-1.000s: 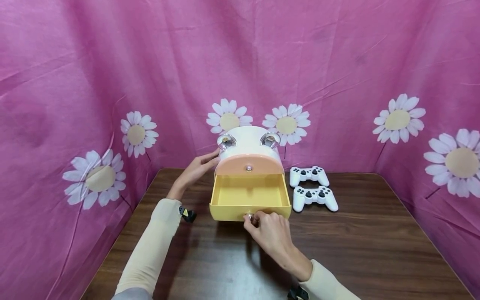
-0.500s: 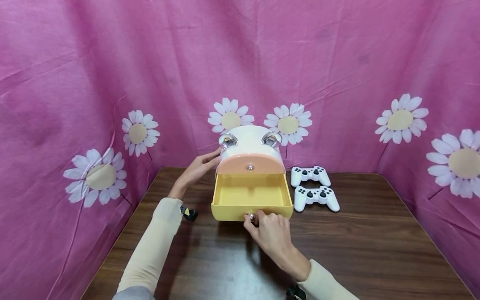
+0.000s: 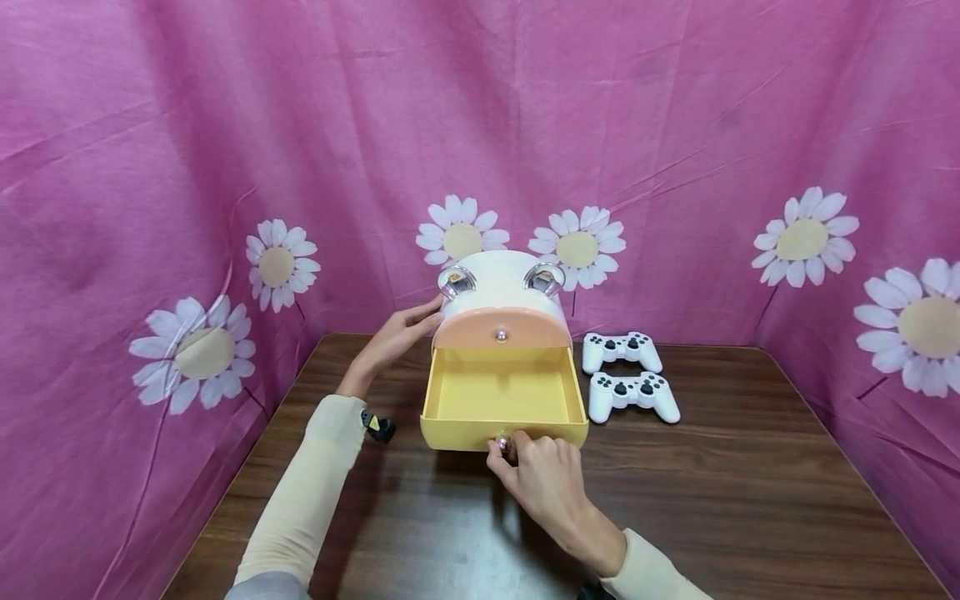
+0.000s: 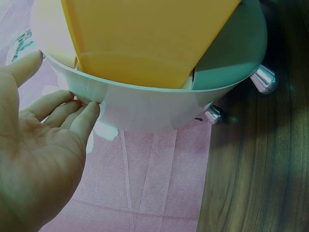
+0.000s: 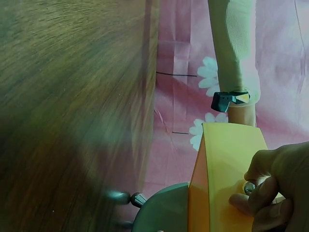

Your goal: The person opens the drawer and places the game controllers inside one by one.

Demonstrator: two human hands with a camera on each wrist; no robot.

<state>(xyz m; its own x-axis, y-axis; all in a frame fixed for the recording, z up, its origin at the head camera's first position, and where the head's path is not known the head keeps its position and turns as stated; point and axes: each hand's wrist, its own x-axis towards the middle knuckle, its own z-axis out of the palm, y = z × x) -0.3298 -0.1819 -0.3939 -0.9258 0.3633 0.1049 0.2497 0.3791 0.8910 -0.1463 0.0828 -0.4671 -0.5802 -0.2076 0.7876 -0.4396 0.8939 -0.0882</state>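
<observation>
A small white cabinet (image 3: 498, 279) with two shiny silver eye-like rings on top stands on the table. Its yellow lower drawer (image 3: 450, 435) is pulled out, the bare yellow floor showing. Above it the peach upper drawer front (image 3: 468, 332) stays closed. My right hand (image 3: 551, 481) pinches the silver knob (image 3: 502, 444) of the yellow drawer; thumb and curled fingers around that knob (image 5: 248, 187) also show in the right wrist view. My left hand (image 3: 390, 343) rests its fingertips on the cabinet's left side. Those fingers look fairly straight in the left wrist view.
Two white game controllers, a rear one (image 3: 622, 353) and a front one (image 3: 633, 397), lie just right of the cabinet. Pink cloth (image 3: 660, 150) with printed daisies surrounds the dark wooden table (image 3: 735, 475) at the back and sides. Silver feet (image 4: 263, 79) support the cabinet.
Over the last half second the yellow drawer has slid slightly further out toward me, my right hand moving with its knob. My left hand stays on the cabinet's side.
</observation>
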